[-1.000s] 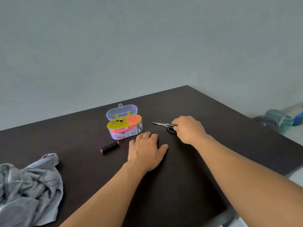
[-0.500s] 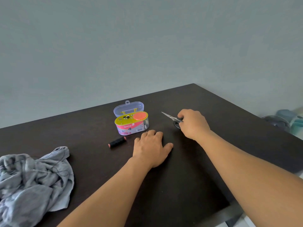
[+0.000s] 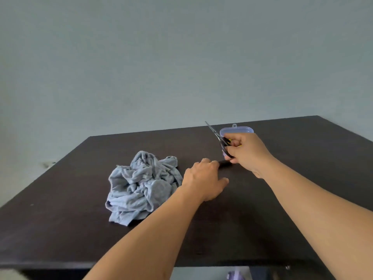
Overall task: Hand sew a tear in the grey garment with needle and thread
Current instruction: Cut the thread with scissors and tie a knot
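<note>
— So where's the crumpled grey knit garment [image 3: 144, 183]?
— Left of centre on the dark brown wooden table [image 3: 60, 209], just beside the left hand [image 3: 203, 181], whose curled fingers reach the black thread spool [image 3: 224, 163]; whether they grip it, I cannot tell.
— And the right hand [image 3: 245, 153]?
— Gripping small black-handled steel scissors [image 3: 219, 139], blades tilted up.
— How will the cloth handle?
— Probably soft, light, floppy; pinch both edges beside the tear.

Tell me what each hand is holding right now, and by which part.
The right hand grips the scissors by their black handles, blades pointing up and away. The left hand rests on the table, touching the black thread spool; a grip cannot be told.
</note>
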A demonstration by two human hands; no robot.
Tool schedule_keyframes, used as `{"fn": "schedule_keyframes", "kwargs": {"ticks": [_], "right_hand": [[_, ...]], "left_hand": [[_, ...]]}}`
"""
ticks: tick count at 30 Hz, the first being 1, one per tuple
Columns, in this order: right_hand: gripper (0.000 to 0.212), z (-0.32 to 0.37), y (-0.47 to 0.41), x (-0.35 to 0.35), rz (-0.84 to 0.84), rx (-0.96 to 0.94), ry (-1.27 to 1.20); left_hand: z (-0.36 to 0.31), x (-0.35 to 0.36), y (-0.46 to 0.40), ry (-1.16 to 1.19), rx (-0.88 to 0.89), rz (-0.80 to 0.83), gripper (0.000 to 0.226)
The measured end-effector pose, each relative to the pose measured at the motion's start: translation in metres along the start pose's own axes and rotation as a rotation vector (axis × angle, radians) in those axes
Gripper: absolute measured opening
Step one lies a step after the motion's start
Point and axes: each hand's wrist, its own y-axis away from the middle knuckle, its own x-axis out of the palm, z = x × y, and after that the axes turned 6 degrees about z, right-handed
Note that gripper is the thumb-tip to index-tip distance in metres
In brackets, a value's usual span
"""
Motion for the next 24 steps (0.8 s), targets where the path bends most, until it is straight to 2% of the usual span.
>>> {"fn": "schedule_keyframes", "kwargs": {"ticks": [7,11,13,16,20,24], "right_hand": [[0.035,0.027,-0.002,0.103,0.151,-0.089,-0.031],[0.032,0.040,-0.003,0.139,0.209,-0.149,0.031],[0.034,0.047,-0.004,0.148,0.237,-0.164,0.066],[0.032,0.054,-0.004,0.156,0.296,-0.177,0.097],[0.033,0.056,-0.005,0.159,0.353,-0.175,0.103],[0.033,0.059,-0.003,0.155,0.396,-0.163,0.107]], "left_hand": [[0.095,-0.035,0.059,0.005,-0.077,-0.426,0.029],[0.136,-0.047,0.083,0.087,-0.229,-0.599,0.032],[0.155,-0.052,0.091,0.166,-0.332,-0.593,0.037],[0.179,-0.060,0.096,0.272,-0.436,-0.463,0.035],[0.195,-0.071,0.100,0.438,-0.392,-0.294,0.023],[0.203,-0.072,0.096,0.433,-0.366,-0.277,0.015]]}}
